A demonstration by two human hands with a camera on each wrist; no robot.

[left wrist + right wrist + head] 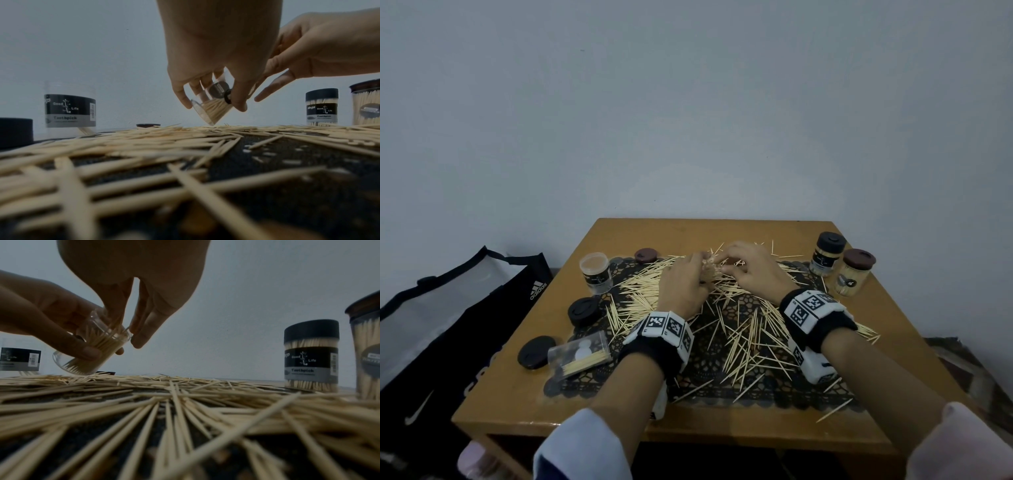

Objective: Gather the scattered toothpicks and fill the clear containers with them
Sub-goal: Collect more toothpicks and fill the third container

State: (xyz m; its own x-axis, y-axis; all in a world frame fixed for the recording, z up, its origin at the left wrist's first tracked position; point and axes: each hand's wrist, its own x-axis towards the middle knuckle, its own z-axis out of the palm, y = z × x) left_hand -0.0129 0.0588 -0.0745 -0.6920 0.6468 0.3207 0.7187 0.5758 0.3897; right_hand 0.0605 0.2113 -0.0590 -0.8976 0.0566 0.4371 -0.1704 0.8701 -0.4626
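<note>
Left hand (207, 53) grips tilted clear jar (211, 108) half full of toothpicks (98, 345), low over mat pile. Right hand (144, 280) fingers pinching sticks at jar mouth.

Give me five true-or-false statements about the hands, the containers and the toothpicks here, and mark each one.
1. The left hand holds a tilted clear container with toothpicks inside. True.
2. The right hand rests flat on the table. False: its fingers reach to the container's mouth.
3. Two lidded containers stand at the table's far right. True.
4. All toothpicks are gathered. False: scattered toothpicks cover the black mat.
5. The open container at the left wears a lid. False: it is uncapped.
</note>
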